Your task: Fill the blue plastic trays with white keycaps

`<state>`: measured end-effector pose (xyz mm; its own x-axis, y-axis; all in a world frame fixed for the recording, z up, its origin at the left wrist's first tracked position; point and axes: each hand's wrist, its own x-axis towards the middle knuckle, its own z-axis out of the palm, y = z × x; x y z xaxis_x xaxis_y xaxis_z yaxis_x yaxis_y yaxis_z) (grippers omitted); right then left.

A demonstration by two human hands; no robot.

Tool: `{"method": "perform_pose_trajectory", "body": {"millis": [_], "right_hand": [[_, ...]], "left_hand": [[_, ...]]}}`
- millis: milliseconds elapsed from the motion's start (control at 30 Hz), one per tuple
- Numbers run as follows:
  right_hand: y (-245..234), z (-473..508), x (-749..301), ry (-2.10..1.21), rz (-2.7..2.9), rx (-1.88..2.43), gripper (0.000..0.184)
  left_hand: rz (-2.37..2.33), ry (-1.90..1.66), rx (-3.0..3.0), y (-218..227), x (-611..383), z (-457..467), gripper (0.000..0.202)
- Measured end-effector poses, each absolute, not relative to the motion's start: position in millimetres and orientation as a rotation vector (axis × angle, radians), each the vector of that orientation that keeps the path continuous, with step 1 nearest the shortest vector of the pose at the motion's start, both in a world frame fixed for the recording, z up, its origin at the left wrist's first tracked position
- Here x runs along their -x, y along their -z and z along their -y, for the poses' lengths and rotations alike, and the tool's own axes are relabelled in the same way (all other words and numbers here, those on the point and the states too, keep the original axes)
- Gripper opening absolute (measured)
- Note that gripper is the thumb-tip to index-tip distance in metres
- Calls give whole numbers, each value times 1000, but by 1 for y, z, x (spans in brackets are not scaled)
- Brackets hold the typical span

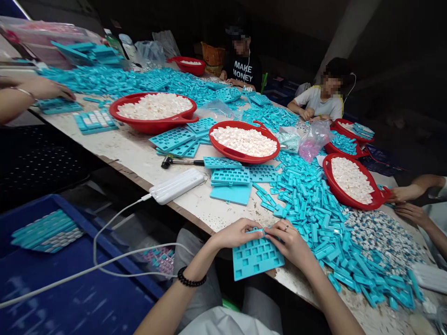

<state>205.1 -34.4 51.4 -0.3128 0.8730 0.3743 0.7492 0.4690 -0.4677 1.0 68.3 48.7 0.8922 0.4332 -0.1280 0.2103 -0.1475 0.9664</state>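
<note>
A turquoise plastic grid tray (256,258) lies at the near edge of the worktable (139,160), partly hanging over it. My left hand (235,232) rests on the tray's top left corner with fingers curled and pinched. My right hand (291,242), with a ring on one finger, presses at the tray's top edge, fingertips pinched together close to the left hand. What the fingertips hold is too small to see. A heap of small turquoise clips (314,218) lies just right of my hands.
Red bowls of white pieces (244,142) (153,107) (351,181) stand along the table. Stacked turquoise trays (230,179), a small hammer (178,162) and a white power bank (176,186) with cable lie ahead. Other people's hands (408,204) (45,88) work at right and left. A blue crate (52,260) sits at lower left.
</note>
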Motion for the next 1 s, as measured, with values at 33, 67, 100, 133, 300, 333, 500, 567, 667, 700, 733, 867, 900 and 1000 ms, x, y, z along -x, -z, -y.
{"method": "perform_pose_trajectory", "body": {"millis": [33, 67, 100, 133, 300, 333, 500, 567, 667, 700, 733, 867, 900, 1000], "right_hand": [[-50, 35, -205, -276, 2148, 1363, 22], [-50, 36, -205, -286, 2152, 1387, 23], [-49, 36, -205, -307, 2146, 1405, 24], [-49, 36, -205, -335, 2129, 1417, 24], [-52, 33, -204, -494, 2006, 1424, 21], [-53, 32, -203, -505, 1995, 1421, 20], [-54, 35, -201, -456, 2003, 1441, 17], [-54, 39, -199, -376, 2030, 1455, 19], [-64, 36, -196, -245, 2034, 1464, 29], [-71, 29, -195, -212, 2030, 1468, 30], [-79, 18, -193, -185, 2029, 1478, 29], [-113, -69, -190, -123, 2033, 1588, 23], [-119, -96, -191, -97, 2021, 1651, 23], [-127, -175, -195, -51, 1931, 1797, 27]], "left_hand": [[-496, -190, -1745, -48, -1, -69, 54], [-501, -168, -1760, -48, -2, -70, 54], [-506, -144, -1773, -48, -2, -71, 53], [-507, -127, -1779, -47, -3, -72, 53], [-511, -116, -1733, -44, -3, -74, 47], [-523, -118, -1727, -44, -3, -74, 46], [-547, -135, -1732, -45, -1, -72, 44], [-539, -158, -1749, -45, -1, -72, 42], [-516, -184, -1768, -43, 0, -72, 41], [-500, -188, -1774, -41, 0, -72, 41], [-487, -187, -1782, -40, 0, -72, 41], [-547, -211, -1853, -38, 1, -69, 43], [-570, -220, -1870, -38, 1, -68, 43], [-600, -213, -1892, -38, 1, -66, 41]]}}
